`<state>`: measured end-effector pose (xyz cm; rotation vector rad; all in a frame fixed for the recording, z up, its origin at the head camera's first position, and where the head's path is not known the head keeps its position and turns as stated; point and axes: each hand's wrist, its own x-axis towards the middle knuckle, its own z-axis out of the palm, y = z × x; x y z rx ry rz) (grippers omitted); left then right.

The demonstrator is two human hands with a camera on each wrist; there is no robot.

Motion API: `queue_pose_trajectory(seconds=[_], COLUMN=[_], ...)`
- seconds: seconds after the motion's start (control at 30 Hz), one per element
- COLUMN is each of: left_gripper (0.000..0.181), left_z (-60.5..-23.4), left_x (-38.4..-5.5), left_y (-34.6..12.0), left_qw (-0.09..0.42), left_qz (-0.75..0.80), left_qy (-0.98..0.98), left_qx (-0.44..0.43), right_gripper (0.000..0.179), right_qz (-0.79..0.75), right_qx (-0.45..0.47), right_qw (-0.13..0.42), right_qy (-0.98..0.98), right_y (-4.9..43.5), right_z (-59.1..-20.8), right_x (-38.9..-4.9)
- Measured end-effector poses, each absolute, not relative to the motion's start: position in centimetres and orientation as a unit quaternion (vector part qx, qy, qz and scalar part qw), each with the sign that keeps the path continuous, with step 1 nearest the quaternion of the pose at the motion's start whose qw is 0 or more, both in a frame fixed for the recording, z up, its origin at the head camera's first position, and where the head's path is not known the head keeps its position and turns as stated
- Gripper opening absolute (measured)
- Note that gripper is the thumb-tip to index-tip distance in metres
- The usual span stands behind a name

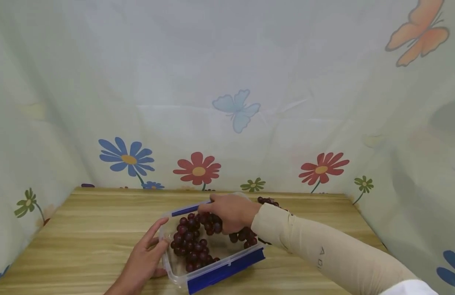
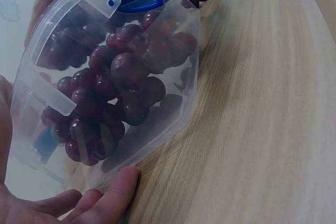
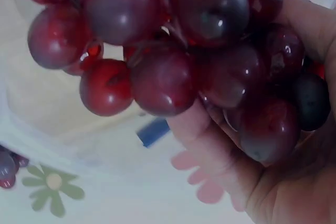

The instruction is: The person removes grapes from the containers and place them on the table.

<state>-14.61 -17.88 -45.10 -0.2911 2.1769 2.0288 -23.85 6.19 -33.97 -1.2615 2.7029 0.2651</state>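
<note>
A clear plastic food box (image 1: 175, 280) with blue side latches stands on the table, dark red grapes inside it. My right hand (image 1: 232, 211) reaches over the box and grips a bunch of grapes (image 3: 163, 80), fingers and thumb around it. A second bunch (image 1: 190, 243) lies in the left half of the box. More grapes (image 1: 245, 237) show below my right wrist, partly hidden by the sleeve. My left hand (image 1: 146, 252) touches the box's left end, fingers spread along the wall; in the left wrist view its fingertips (image 2: 123, 182) rest near the box's lower edge.
Behind my right forearm, another grape bunch (image 1: 268, 200) lies outside the box on the wooden table (image 1: 102, 229). A printed cloth (image 1: 175, 123) with flowers and butterflies rises at the back and both sides.
</note>
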Motion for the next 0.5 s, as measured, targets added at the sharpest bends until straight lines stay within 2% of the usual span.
queue_pose_trajectory(seconds=[0.23, 0.5], left_gripper=[0.061, 0.061], left_z=[-45.1, -45.1], left_x=[-14.7, -14.7], left_y=[-17.8, -17.9], left_qw=[0.077, 0.077], left_qz=[0.675, 0.673], left_qy=[0.727, 0.728], left_qx=[-0.101, -0.104], right_gripper=[0.065, 0.069], right_qz=[0.108, 0.134], right_qx=[-0.449, -0.459], right_qw=[0.039, 0.016], right_qy=[0.886, 0.878], right_y=[6.8, 7.6], right_z=[-32.7, -31.9], right_x=[-22.9, -22.1])
